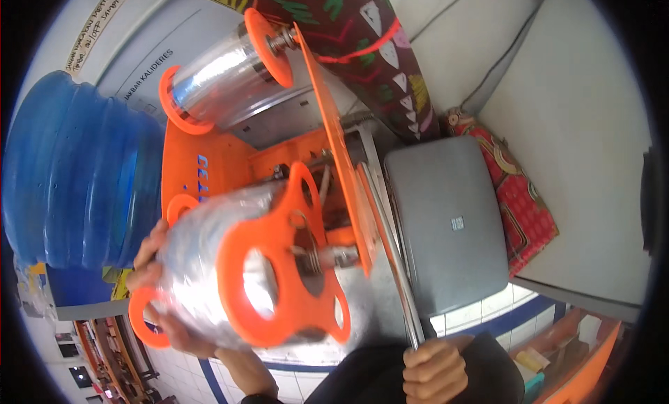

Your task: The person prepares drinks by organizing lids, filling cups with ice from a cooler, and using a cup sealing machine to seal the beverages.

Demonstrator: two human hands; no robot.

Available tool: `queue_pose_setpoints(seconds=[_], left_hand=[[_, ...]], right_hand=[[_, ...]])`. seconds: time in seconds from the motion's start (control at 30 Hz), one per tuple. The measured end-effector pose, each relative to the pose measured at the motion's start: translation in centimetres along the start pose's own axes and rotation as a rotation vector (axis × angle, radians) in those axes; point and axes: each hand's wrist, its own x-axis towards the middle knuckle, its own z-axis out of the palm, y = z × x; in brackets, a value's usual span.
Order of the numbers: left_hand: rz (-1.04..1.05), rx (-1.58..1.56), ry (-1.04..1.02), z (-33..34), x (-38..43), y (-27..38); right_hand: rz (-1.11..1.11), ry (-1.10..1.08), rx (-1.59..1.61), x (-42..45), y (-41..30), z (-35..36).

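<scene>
An orange-framed machine (196, 148) stands before me. It carries a large drum wrapped in clear plastic film (193, 263); its near end is an orange flange (292, 320) with rounded openings. My left hand (170, 320) grips the left end of this drum, fingers curled on the film and partly hidden by an orange lobe. Above sits a second roll of shiny film (225, 75) between two orange discs. At the lower right, my right hand (435, 371) is closed around the lower end of a straight metal rod (394, 263) that slants up along the machine's side plate.
A big blue water jug (83, 174) stands left of the machine. To the right are a grey plastic stool seat or lid (444, 221) and a red patterned cloth item (522, 200). A dark painted column (376, 54) rises behind. An orange bin (580, 372) holds scraps at lower right.
</scene>
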Motion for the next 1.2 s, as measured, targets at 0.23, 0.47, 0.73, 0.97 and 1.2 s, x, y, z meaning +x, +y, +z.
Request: queue_pose_setpoints(seconds=[0.23,0.47,0.73,0.97,1.2], left_hand=[[-0.059,0.09,0.179,-1.1,-1.3,0.1],[0.065,0.279,-0.081,-2.0,-0.3,0.2],[0.151,0.146,-0.184,-0.6,1.2,0.8],[0.208,0.14,0.071,-0.2,-2.9,2.5],[-0.937,-0.071,0.409,0.7,-26.2,-14.1]], right_hand=[[-0.046,0.308,-0.013,2.0,1.1,1.5],[0.078,0.253,-0.083,1.4,-0.9,1.8],[0.347,0.484,-0.188,16.3,3.4,-1.8],[0.218,0.278,-1.09,25.2,10.1,-1.2],[0.617,-0.659,-1.083,22.3,3.8,3.8]])
